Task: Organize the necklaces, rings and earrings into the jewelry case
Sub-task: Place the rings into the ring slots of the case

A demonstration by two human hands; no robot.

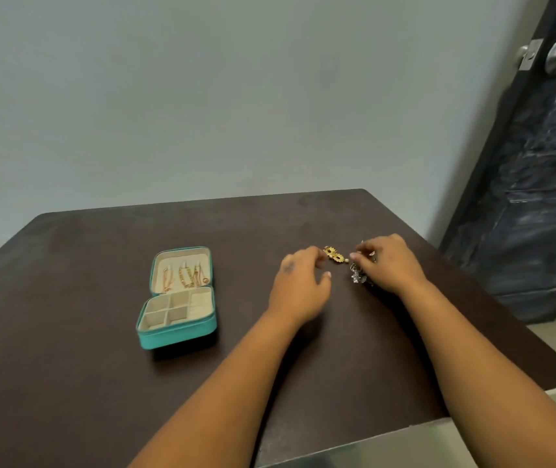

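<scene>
Gold earrings (334, 255) lie on the desk (101, 383) just at two o'clock of the left hand (298, 282), long axis ten-to-four; its grip is loosely curled, empty. The right hand (388, 261) pinches silver jewelry (358, 275). The jewelry case (178, 297) sits open at nine o'clock.

The open jewelry case (177, 298) lies on the surface (67, 332) at about nine o'clock from the hands, its lid at twelve o'clock holding chains (187, 275). Well apart at three o'clock, earrings (334, 255) lie between the left hand (298, 285) and right hand (388, 261). A jewelry cluster (359, 275) sits just under the right hand.
</scene>
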